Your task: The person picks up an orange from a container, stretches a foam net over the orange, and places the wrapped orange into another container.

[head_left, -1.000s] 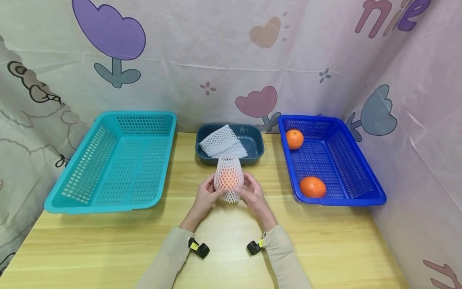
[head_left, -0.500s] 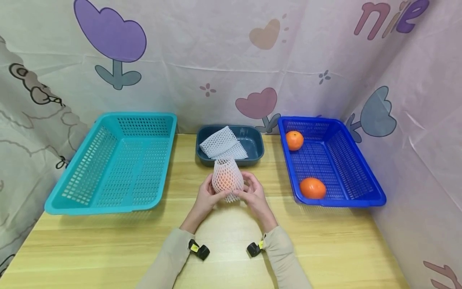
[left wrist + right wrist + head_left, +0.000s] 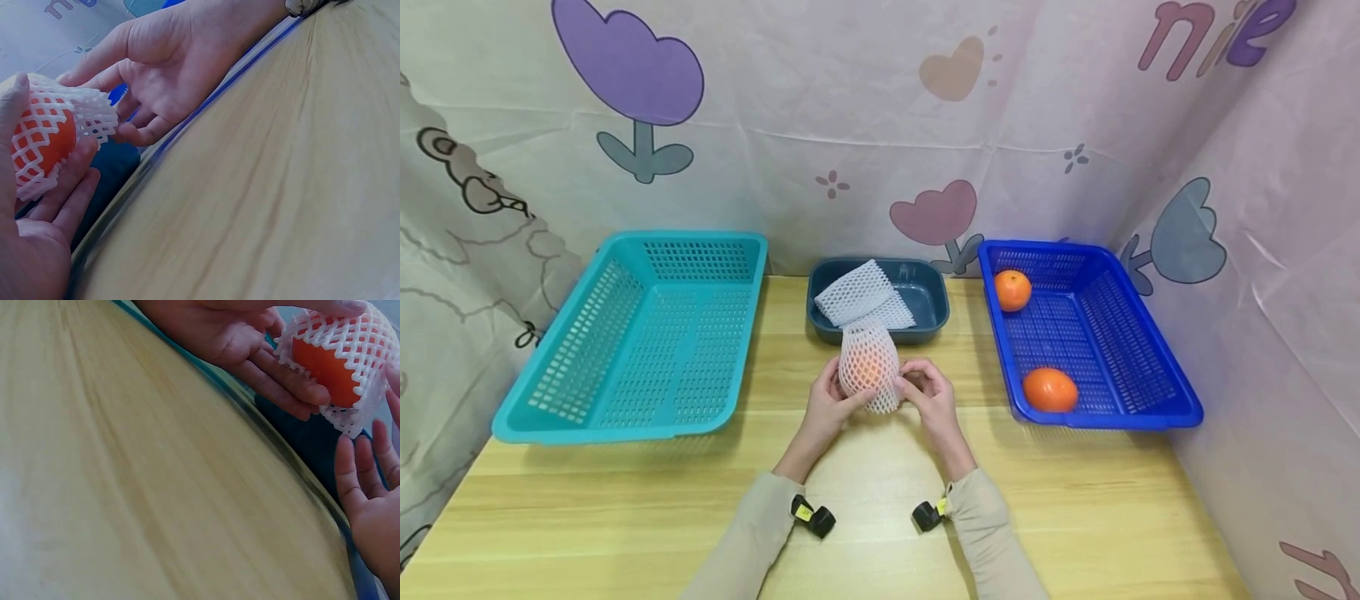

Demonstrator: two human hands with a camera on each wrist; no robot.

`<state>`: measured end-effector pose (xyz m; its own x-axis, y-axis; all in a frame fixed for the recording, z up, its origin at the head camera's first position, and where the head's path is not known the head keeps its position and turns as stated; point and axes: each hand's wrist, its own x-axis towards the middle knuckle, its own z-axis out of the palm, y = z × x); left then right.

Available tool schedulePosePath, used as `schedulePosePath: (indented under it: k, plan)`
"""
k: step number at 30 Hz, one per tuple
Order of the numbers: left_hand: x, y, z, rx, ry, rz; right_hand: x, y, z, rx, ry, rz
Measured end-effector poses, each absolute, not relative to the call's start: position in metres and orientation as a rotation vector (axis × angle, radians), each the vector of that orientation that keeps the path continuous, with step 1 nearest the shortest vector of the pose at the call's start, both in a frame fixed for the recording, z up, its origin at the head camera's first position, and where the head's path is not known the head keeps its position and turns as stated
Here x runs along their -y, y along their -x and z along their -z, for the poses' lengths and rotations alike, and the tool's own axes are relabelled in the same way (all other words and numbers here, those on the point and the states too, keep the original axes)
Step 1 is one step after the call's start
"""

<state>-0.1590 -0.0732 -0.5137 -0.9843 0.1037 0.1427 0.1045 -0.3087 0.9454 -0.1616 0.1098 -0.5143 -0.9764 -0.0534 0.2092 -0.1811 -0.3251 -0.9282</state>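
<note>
Between the hands, a bright orange, round fruit [image 3: 328,372] sits inside a white foam net sleeve [image 3: 867,337]. My left hand [image 3: 829,408] grips the sleeved fruit from the left, thumb on the near side and fingers underneath. From the right, my right hand [image 3: 936,404] pinches the sleeve's side edge between thumb and fingers. Part of the fruit's smooth skin shows bare in both wrist views, toward the underside. The sleeve's narrower far end overlaps the front rim of a dark teal tub [image 3: 931,304] in the head view.
Flat spare foam nets [image 3: 857,296] lie in the tub. At left stands a turquoise basket [image 3: 688,358]. The blue basket [image 3: 1112,350] at right holds two orange fruits, one at the back [image 3: 1012,290] and one in front [image 3: 1050,390]. A printed curtain backs the table [image 3: 625,517].
The sleeved fruit has tilted and shifted slightly left. My right hand's fingers have moved from the sleeve's near end to its right side edge. The left hand keeps its grip.
</note>
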Motion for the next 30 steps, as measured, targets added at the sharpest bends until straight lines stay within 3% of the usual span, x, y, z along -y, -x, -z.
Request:
schedulePosePath:
  k: [30]
  plan:
    - [0.0734, 0.1592, 0.5136, 1.873, 0.314, 2.396, -0.1100, 0.1622, 0.5152, 1.799, -0.400, -2.523]
